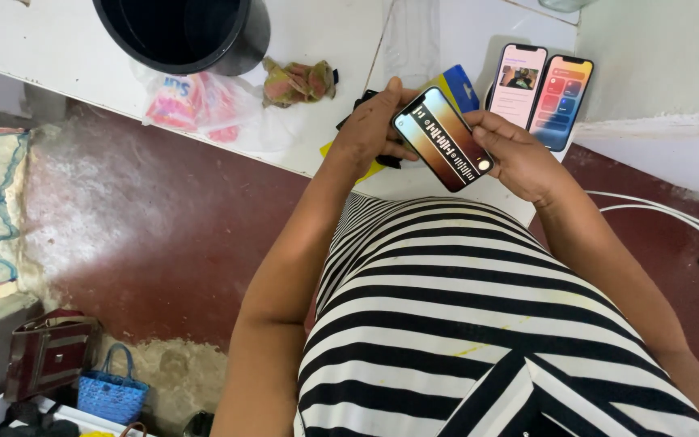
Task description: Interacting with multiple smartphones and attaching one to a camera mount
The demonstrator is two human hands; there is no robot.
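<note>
Pink plastic packet (pixel 192 101) lies left of hands holding phone (pixel 443 137).

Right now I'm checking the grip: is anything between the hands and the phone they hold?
Nothing visible. The left hand and right hand both grip the phone directly by its edges, bare fingers on it. Two other phones lie apart on the white table behind.

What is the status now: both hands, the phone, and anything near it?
Left hand and right hand both grip lit phone. Two more phones lie lit on white counter. Nothing blocks.
</note>
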